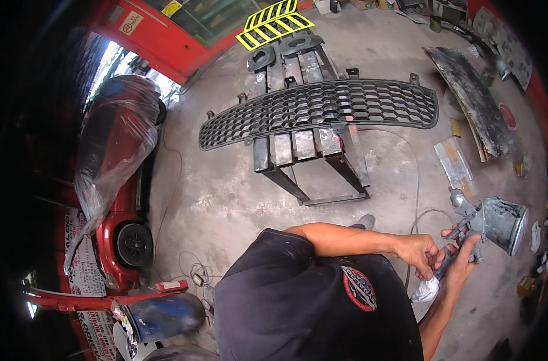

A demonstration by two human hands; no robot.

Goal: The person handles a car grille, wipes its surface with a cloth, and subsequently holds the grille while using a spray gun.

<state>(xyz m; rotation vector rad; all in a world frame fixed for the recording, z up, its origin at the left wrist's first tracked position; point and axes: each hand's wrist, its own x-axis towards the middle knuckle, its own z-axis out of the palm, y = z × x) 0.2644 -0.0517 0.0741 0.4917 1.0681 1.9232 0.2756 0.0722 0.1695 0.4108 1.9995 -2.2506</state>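
Observation:
My right hand (459,260) is wrapped round the handle of a grey-smeared spray gun (477,221), at the right. The gun's large cup (506,226) points away to the right. My left hand (419,251) is closed in a pinch beside the lower end of the handle. A crumpled white cloth (427,290) hangs under its fingers and seems to be gripped there; the exact hold is partly hidden. Ahead, apart from both hands, a black honeycomb car grille (322,107) lies across a metal stand (281,150).
Yellow slatted pieces (275,31) and dark ring-shaped parts (301,43) rest on the stand's far end. A plastic-draped red car (114,138) stands left, near a blue drum (168,317). A dark panel (469,102) leans at right. A thin hose (416,180) runs over the floor.

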